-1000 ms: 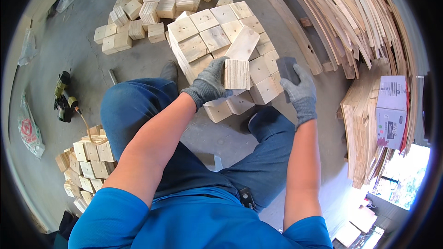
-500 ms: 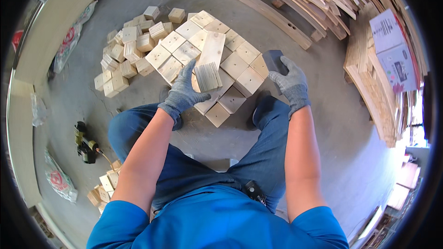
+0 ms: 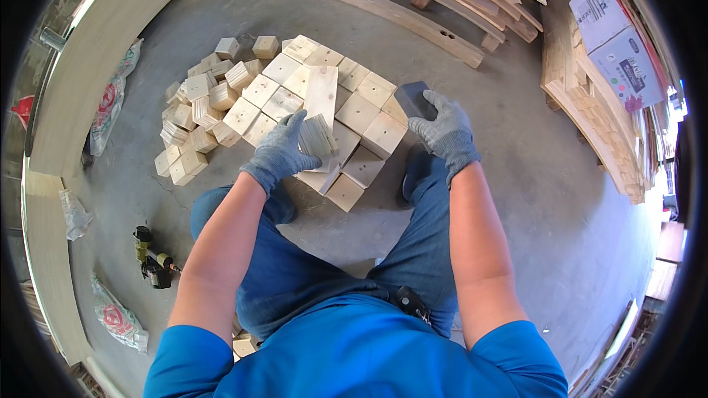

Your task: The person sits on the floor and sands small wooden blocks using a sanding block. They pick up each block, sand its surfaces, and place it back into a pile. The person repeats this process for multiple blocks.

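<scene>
Grey floor (image 3: pixel 531 147) below; left grip (image 3: pixel 282 152), wide, holds wooden block (image 3: pixel 318 137); right grip (image 3: pixel 448 131) clasps dark block (image 3: pixel 413 100).

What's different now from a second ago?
Mostly the view turned: in the picture, the pale cardboard box swung up, the green tool down. The grey-gloved left hand and right hand shifted leftward too. Nothing was clearly grabbed or dropped. The right hand still holds a dark grey block; the left stays beside a pale layered wooden block. The stacked pale wooden blocks look unchanged.
</scene>
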`<act>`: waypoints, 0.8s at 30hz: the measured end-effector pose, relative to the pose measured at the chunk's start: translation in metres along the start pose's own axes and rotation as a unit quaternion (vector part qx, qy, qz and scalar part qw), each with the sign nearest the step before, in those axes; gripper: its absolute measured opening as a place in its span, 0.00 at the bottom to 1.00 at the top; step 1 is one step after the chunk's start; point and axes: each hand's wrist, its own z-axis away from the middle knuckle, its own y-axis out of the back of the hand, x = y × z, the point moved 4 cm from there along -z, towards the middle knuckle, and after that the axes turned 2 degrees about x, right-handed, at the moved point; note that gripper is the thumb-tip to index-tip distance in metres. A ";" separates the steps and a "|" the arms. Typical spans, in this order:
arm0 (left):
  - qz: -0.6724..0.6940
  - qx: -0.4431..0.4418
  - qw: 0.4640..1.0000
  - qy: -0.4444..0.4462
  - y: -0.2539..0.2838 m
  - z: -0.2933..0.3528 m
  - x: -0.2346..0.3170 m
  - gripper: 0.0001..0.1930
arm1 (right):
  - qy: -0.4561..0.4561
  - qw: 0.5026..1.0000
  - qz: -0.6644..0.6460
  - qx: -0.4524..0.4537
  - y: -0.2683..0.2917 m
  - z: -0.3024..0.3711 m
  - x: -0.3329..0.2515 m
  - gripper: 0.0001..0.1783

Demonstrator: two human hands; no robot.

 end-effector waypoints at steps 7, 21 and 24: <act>0.014 0.035 0.999 0.000 -0.005 -0.006 0.010 0.59 | 0.012 1.000 0.023 0.014 -0.005 -0.001 0.005 0.41; 0.002 0.213 0.970 -0.118 -0.019 -0.004 -0.001 0.52 | 0.036 0.999 0.038 -0.007 -0.013 -0.012 -0.018 0.42; -0.024 0.215 0.966 -0.139 -0.019 0.006 0.007 0.47 | 0.030 0.999 0.042 -0.006 -0.010 -0.011 -0.012 0.42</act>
